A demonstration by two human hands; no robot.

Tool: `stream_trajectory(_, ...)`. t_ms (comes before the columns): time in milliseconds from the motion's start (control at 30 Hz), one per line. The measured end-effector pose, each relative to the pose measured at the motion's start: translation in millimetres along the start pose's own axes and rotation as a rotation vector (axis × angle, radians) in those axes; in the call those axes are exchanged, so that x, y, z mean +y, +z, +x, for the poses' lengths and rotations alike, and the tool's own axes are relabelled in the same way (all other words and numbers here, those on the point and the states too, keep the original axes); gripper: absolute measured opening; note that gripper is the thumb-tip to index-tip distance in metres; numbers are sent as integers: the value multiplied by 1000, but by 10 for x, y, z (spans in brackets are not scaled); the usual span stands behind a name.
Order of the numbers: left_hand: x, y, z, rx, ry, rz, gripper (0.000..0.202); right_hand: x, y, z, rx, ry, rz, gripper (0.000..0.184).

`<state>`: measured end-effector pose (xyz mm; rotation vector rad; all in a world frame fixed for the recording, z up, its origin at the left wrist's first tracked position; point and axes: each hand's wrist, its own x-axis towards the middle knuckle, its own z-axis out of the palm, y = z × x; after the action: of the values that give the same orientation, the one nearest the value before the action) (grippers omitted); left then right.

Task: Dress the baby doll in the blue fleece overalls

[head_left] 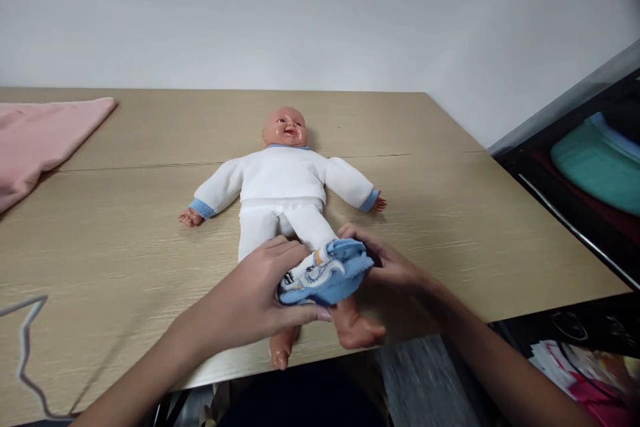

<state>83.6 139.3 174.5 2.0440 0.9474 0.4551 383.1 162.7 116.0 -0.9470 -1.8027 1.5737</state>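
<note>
A baby doll lies face up on the wooden table, its head away from me. It wears a white top and white trousers, with blue trim at the neck and cuffs; its feet are bare. Above its lower legs is a small, bunched blue and white terry cloth with a printed picture; its exact kind is unclear. My left hand is closed around the cloth's left side, thumb underneath. At its right edge, my right hand is closed on the cloth, with the fingertips partly hidden behind it.
Pink fabric lies at the table's left. A white cord runs over the near left corner. Along the right stand a dark rack with green fabric and, lower down, mixed items. A wall rises behind the table.
</note>
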Motion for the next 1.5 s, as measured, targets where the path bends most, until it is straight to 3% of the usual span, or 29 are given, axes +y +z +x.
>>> stream_trajectory(233, -281, -41, -661, 299, -89, 149, 47, -187, -127, 2, -143, -30, -230, 44)
stream_trajectory(400, -381, -108, -799, 234, -158, -21, 19, -276, -37, 121, -20, -119, -316, 25)
stream_trajectory(533, -381, -86, -767, 256, -194, -77, 16, -251, 37, 214, 61, -20, -178, 24)
stream_trajectory(700, -424, -26, -631, 450, -165, -85, 15, -162, 112, 397, 286, -30, -204, 22)
stream_trajectory(800, -515, -43, -444, 594, -151, -220, 10, -132, 138, 573, 361, -61, -251, 22)
stream_trajectory(967, -814, -190, -78, 636, -328, -639, 23, -96, 119, 872, 443, -70, -264, 31)
stream_trajectory(1033, -903, -261, 40, 636, -379, -690, 27, -76, 93, 966, 462, -77, -244, 33)
stream_trajectory(1200, -911, -390, 175, 626, -285, -273, 31, -49, 0, 1073, 476, -107, -183, 32)
stream_trajectory(1333, -940, -454, 255, 614, -216, -41, 38, -62, -92, 1079, 399, -106, -300, 36)
stream_trajectory(1433, -1038, -503, 416, 672, -86, -68, 34, -23, -167, 1165, 445, -175, -355, 36)
stream_trajectory(1500, -1106, -536, 569, 654, -95, -164, 28, 43, -217, 1283, 539, -186, -375, 37)
